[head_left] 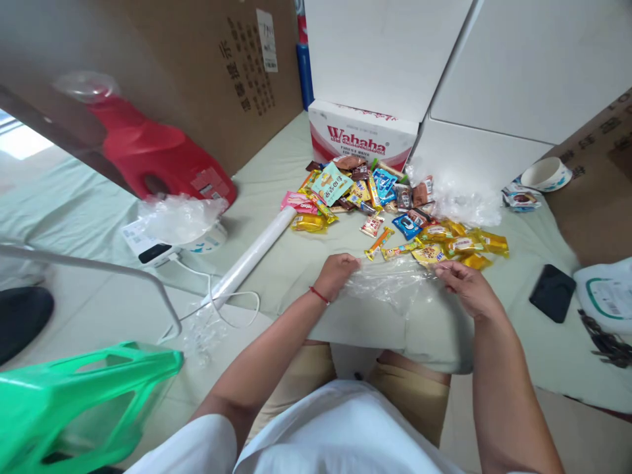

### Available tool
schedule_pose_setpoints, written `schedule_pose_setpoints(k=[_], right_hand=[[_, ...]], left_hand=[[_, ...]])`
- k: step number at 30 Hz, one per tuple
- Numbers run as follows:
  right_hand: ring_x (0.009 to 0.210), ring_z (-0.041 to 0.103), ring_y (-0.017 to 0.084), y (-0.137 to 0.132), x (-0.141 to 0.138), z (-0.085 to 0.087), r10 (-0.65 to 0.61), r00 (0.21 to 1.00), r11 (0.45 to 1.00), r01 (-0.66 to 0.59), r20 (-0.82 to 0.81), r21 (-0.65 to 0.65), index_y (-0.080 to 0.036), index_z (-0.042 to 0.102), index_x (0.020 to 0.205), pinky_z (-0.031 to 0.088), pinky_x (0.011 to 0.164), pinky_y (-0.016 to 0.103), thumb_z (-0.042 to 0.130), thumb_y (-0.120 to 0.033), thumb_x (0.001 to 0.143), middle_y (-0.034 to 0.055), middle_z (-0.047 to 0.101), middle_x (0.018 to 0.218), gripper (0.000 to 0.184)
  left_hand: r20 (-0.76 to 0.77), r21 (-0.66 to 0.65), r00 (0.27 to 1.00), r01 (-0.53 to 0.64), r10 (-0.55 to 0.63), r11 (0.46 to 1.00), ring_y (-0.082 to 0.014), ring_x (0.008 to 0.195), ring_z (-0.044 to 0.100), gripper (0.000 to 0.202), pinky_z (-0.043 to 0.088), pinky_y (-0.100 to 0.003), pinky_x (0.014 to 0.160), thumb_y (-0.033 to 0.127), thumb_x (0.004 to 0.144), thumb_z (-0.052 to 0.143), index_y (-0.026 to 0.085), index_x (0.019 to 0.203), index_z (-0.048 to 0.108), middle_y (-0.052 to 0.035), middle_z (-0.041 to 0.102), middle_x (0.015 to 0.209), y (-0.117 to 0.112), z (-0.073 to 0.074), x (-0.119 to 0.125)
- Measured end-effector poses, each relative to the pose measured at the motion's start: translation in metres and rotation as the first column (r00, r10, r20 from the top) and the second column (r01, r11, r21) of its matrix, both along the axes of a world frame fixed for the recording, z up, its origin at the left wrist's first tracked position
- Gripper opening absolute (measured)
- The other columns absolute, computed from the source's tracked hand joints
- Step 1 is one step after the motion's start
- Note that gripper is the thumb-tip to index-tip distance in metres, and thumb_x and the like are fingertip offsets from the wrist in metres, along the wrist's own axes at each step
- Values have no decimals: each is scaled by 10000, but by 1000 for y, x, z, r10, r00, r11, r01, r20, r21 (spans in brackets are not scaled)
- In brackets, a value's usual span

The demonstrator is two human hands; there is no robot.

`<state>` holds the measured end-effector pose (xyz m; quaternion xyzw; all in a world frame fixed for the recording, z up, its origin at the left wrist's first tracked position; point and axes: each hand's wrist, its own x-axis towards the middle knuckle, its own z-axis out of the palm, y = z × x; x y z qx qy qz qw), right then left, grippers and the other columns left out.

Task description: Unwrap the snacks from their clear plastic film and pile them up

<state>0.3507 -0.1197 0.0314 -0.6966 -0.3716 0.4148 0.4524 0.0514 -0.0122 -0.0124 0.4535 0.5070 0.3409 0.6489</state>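
Note:
A clear plastic bag (392, 280) is stretched sideways between my two hands, over the near edge of the cloth. Its left end is pinched in my left hand (338, 275), which has a red string on the wrist. My right hand (463, 284) grips the other end between thumb and fingers. Just beyond the bag lies a heap of wrapped snacks (359, 191). Nearest to my right hand are several yellow-wrapped snacks (464, 245). A small orange stick packet (379, 243) rests on the cloth beyond the bag.
Behind the snacks stands a Wahaba-style water carton (363, 141). Crumpled clear plastic (464, 197) lies right of the heap. Leftward are a plastic roll (251, 257), a red jug (158, 151) and a green stool (93, 401). A black phone (553, 293) lies at right, below a bowl (543, 175).

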Motion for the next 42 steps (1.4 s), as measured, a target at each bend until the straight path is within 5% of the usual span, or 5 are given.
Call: schedule_pose_setpoints(k=[5,10,17,37,42], right_hand=[[573,400,108,-7,15,-2,29,999,999,-29,-23,-15,-198,704,830,319,527,245,872,-616,636,-36,530,640,491],[672,492,163,-9,-2,-1,-330,776,939,209,537,274,-186,728,892,432,685,320,704,-570,837,27,629,779,389],[1155,518,313,14,-102,-6,160,495,836,-528,854,149,-248,721,1258,406,983,458,769,-466,877,116,675,1226,442],[995,513,250,-92,-140,-52,105,294,674,-723,950,150,-238,724,1191,405,936,442,605,-126,966,72,699,950,278],[989,504,253,-90,-154,-67,114,326,726,-672,938,145,-269,739,1202,378,903,431,658,-137,929,62,672,931,314]], left_hand=[[149,-23,985,-83,85,996,-69,503,326,378,223,-209,478,495,650,773,203,742,551,80,432,592,2,0,-8],[161,-15,982,-100,101,995,-82,504,319,296,222,-206,467,441,717,710,225,803,525,87,385,604,-2,-1,-6],[181,72,980,-93,79,993,-88,554,369,259,284,-211,494,415,720,687,207,794,552,69,435,656,-9,-3,-4],[125,-190,910,-368,395,910,-84,539,527,179,367,-207,508,244,792,634,218,838,462,53,540,710,15,8,-30],[-114,308,813,-517,571,798,-143,830,570,259,483,-274,775,117,692,652,216,920,580,-3,595,937,6,36,-54]])
